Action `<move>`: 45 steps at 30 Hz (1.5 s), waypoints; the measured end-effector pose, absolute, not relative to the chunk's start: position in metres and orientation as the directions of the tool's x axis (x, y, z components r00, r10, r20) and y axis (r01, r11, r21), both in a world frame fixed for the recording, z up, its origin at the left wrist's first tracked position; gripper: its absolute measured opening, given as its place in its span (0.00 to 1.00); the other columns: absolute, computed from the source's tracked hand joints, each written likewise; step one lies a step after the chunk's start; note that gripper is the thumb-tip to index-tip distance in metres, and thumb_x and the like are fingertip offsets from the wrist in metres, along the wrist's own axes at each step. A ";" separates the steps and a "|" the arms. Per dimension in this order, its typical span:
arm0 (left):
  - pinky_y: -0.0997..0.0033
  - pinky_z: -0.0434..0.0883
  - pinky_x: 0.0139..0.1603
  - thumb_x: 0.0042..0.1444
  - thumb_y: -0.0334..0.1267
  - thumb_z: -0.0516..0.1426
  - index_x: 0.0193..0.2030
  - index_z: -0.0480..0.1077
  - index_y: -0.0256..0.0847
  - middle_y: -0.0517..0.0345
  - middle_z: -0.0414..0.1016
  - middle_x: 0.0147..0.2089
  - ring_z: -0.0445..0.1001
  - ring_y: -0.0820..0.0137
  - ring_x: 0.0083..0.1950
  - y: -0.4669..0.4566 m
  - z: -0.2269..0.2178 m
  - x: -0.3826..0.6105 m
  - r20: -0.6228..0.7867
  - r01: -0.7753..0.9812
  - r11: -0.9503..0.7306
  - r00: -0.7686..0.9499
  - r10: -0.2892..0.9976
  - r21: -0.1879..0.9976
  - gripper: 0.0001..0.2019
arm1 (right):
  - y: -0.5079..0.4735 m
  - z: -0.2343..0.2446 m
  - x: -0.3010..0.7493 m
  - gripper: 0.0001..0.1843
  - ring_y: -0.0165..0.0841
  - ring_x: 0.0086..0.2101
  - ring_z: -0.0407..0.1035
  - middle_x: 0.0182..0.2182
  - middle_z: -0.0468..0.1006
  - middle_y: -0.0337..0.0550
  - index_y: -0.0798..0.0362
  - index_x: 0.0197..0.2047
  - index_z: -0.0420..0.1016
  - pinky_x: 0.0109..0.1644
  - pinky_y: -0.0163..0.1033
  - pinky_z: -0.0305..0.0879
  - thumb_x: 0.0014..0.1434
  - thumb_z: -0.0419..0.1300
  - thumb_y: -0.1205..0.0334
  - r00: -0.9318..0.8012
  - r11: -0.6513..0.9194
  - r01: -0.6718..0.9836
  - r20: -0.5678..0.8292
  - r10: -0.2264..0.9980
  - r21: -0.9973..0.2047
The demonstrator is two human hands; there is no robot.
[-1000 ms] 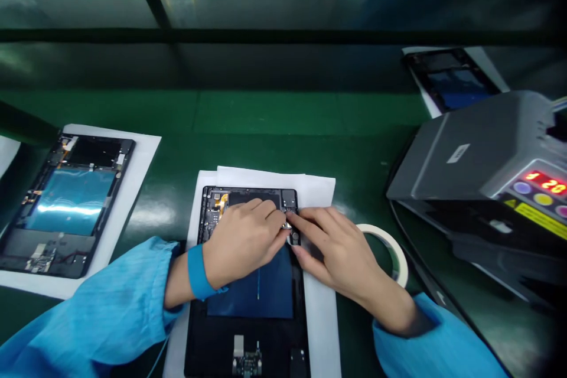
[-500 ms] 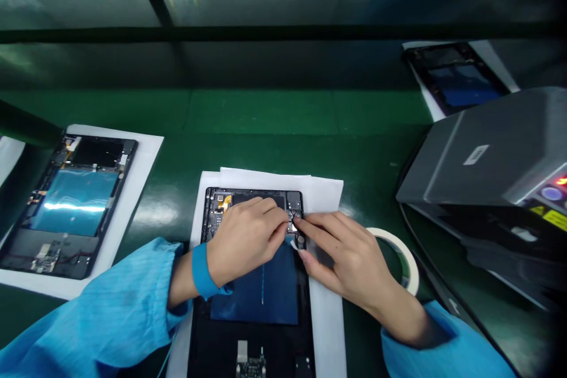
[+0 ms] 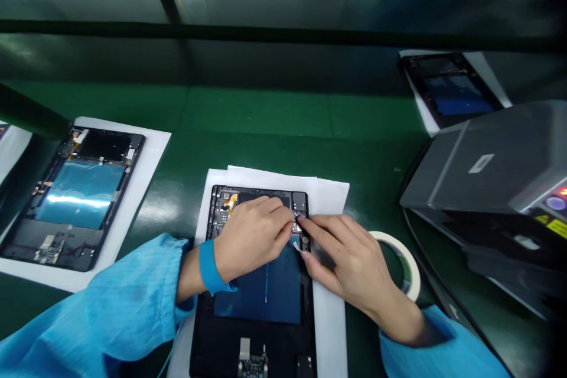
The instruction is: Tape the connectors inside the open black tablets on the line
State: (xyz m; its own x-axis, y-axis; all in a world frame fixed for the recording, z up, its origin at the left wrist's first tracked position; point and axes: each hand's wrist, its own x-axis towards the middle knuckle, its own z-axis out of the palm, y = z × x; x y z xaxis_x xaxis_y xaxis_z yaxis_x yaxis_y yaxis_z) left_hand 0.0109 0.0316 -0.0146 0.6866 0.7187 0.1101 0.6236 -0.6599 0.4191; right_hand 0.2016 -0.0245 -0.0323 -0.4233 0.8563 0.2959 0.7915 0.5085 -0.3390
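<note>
An opened tablet (image 3: 212, 339) with its inside facing up lies before me on white paper (image 3: 331, 313). A dark blue panel (image 3: 283, 301) fills its middle. My left hand (image 3: 252, 239) reaches over the panel, closed in a pinch at the tablet's upper right corner; what the fingertips hold is hidden. From the right, my right hand (image 3: 349, 257) rests its index fingertip on small parts by that corner. Its thumb is apart from the index finger, against a small white strip (image 3: 297, 246) at the tablet's edge. A blue wristband (image 3: 209, 269) circles my left wrist.
To the left, another opened tablet (image 3: 80, 195) lies on paper, and a third one (image 3: 456, 91) is at the back right. A roll of cream tape (image 3: 411, 274) sits beside my right hand. A grey machine (image 3: 482, 165) with lit indicators and a cable stands at right.
The whole view has shifted slightly, so the tablets and paper sit a little differently in frame. Both hands keep nearly the same place and pose on the tablet's corner.
</note>
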 end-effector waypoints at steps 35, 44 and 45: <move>0.66 0.69 0.33 0.61 0.32 0.51 0.31 0.67 0.38 0.58 0.68 0.29 0.69 0.66 0.32 0.032 -0.019 0.010 0.132 0.615 -0.688 0.701 0.701 0.384 0.08 | -0.013 -0.018 0.181 0.06 0.26 0.23 0.68 0.27 0.76 0.37 0.56 0.39 0.74 0.25 0.35 0.56 0.61 0.56 0.66 -0.353 0.398 0.915 0.349 0.868 -0.063; 0.66 0.68 0.32 0.61 0.32 0.51 0.30 0.67 0.38 0.58 0.68 0.29 0.69 0.66 0.31 0.032 -0.020 0.011 0.160 0.612 -0.694 0.695 0.701 0.379 0.08 | -0.016 -0.023 0.182 0.07 0.26 0.24 0.66 0.28 0.76 0.38 0.56 0.38 0.75 0.27 0.35 0.55 0.61 0.55 0.66 -0.373 0.405 0.914 0.341 0.863 -0.025; 0.66 0.68 0.32 0.61 0.32 0.51 0.30 0.66 0.38 0.58 0.68 0.29 0.69 0.66 0.31 0.032 -0.020 0.010 0.155 0.614 -0.693 0.696 0.701 0.378 0.08 | -0.016 -0.023 0.182 0.08 0.26 0.24 0.66 0.28 0.76 0.38 0.55 0.38 0.75 0.27 0.35 0.55 0.62 0.54 0.66 -0.374 0.405 0.914 0.343 0.862 -0.020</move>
